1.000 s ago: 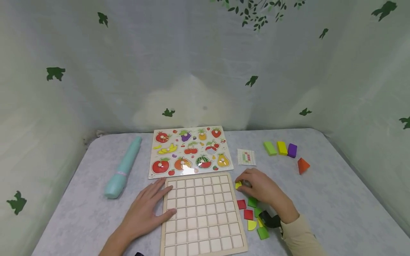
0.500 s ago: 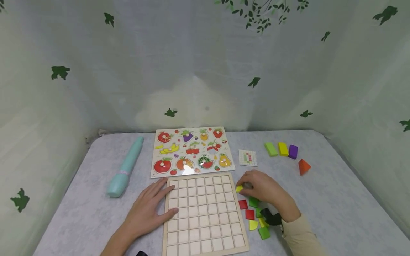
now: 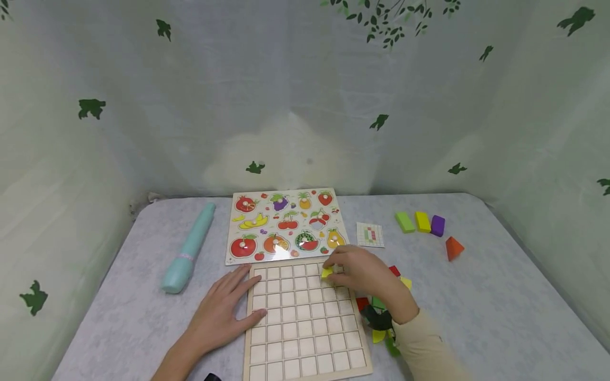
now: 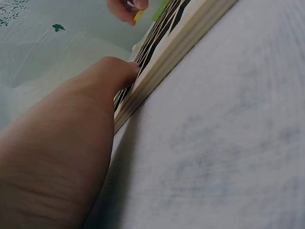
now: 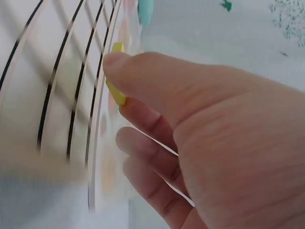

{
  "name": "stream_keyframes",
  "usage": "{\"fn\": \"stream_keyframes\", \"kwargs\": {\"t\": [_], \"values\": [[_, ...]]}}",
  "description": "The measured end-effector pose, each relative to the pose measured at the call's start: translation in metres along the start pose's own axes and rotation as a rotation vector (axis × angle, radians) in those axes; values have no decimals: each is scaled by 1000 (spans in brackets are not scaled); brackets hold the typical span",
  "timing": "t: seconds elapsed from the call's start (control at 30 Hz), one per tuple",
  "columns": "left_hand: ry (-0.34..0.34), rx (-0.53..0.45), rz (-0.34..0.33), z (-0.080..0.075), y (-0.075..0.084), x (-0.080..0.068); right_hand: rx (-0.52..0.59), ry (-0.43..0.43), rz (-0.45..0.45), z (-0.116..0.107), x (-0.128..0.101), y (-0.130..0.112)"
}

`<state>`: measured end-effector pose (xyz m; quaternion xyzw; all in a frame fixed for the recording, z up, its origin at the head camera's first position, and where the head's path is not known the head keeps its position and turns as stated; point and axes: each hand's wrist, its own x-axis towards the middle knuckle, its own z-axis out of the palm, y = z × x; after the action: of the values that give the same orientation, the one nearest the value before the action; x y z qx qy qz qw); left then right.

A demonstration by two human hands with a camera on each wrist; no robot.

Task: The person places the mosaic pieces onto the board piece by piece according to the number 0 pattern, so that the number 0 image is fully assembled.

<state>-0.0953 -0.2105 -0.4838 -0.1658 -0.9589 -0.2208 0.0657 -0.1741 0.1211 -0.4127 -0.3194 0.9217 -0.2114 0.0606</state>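
A wooden grid board [image 3: 295, 323] with square cells lies flat on the table. My left hand [image 3: 219, 317] rests on its left edge, fingers and thumb spread over the rim. Above the upper right cells, my right hand [image 3: 364, 272] pinches a small yellow tile [image 3: 326, 272] between thumb and forefinger. In the right wrist view that yellow tile [image 5: 116, 90] is held on edge, its exact shape partly covered by the thumb. Red, green and yellow tiles [image 3: 378, 337] lie right of the board, partly hidden under my right wrist.
Behind the board lies a fruit puzzle [image 3: 286, 225]. A small printed card [image 3: 369, 234] sits to its right. Green, yellow and purple blocks [image 3: 422, 222] and an orange-red pyramid-like block [image 3: 454, 248] stand at the back right. A folded light-blue umbrella-shaped object [image 3: 188, 248] lies at the left.
My right hand has lifted the yellow tile from beside the board and carried it left over the upper right cells. The left hand has stayed on the board's edge.
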Motion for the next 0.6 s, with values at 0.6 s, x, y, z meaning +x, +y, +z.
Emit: {"fn": "stream_keyframes", "kwargs": {"t": [0.6], "values": [[-15, 12, 4, -1, 2, 1, -3, -5, -141, 50, 37, -42]]}}
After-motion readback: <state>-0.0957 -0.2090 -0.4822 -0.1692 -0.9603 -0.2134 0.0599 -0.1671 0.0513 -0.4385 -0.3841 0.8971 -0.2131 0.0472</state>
